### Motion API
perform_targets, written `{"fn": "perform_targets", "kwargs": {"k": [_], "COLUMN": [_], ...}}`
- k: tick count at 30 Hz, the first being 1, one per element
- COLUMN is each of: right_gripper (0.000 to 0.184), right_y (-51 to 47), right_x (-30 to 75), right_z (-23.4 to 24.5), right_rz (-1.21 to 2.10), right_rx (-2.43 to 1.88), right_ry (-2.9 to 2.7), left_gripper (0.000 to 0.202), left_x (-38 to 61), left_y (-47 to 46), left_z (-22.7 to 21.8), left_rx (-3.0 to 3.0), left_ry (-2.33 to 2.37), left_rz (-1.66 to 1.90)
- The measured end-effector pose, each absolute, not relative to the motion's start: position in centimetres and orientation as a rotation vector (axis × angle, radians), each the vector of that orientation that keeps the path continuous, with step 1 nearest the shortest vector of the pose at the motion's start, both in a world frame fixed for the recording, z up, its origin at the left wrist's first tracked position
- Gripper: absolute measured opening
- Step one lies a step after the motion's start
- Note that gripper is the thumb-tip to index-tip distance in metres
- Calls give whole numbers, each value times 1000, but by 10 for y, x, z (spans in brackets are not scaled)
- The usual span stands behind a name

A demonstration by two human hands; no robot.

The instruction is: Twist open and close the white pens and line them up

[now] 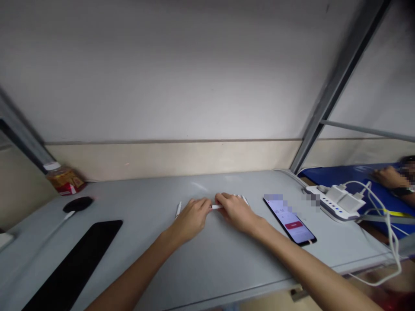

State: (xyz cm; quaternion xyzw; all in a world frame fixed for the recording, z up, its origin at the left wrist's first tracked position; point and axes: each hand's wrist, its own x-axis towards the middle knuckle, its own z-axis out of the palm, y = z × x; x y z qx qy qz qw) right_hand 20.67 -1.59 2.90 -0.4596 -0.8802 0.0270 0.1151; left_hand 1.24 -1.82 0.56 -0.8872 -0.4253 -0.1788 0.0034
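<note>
My left hand and my right hand meet over the middle of the grey desk, fingers closed. Between them shows a short length of a slim white pen, gripped from both sides; the fingers cover the rest of it. Another white pen lies on the desk just left of my left hand. Behind my right hand, white pen-like sticks show in part, mostly hidden by that hand.
At right lie a lit phone and a power strip with plugs and white cables. At left are a black tablet-like slab, a black round pad and a bottle. Another person's hand rests on the blue surface far right.
</note>
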Motion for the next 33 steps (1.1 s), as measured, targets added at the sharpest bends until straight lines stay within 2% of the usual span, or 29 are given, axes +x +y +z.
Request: {"fn": "perform_targets", "kwargs": {"k": [4, 7, 15, 23, 33], "right_gripper": [15, 19, 19, 19, 15], "right_y": [-12, -10, -13, -10, -9], "right_x": [195, 190, 195, 196, 194], "right_z": [12, 3, 0, -6, -10], "right_rz": [31, -50, 33, 19, -47], "right_rx": [-1250, -1207, -1171, -1173, -1085], "right_ry": [-2533, -2500, -2417, -2381, -2360], "left_gripper": [26, 27, 16, 28, 29], "left_x": [8, 5, 2, 8, 7], "left_y": [-14, -14, -17, -16, -21], "left_z": [-5, -8, -6, -11, -10], "left_rx": [-2662, -2655, -2735, -2681, -2657], "left_ry": [-1407, -1472, -1435, -1415, -1501], "left_rz": [-607, -661, -668, -590, -638]}}
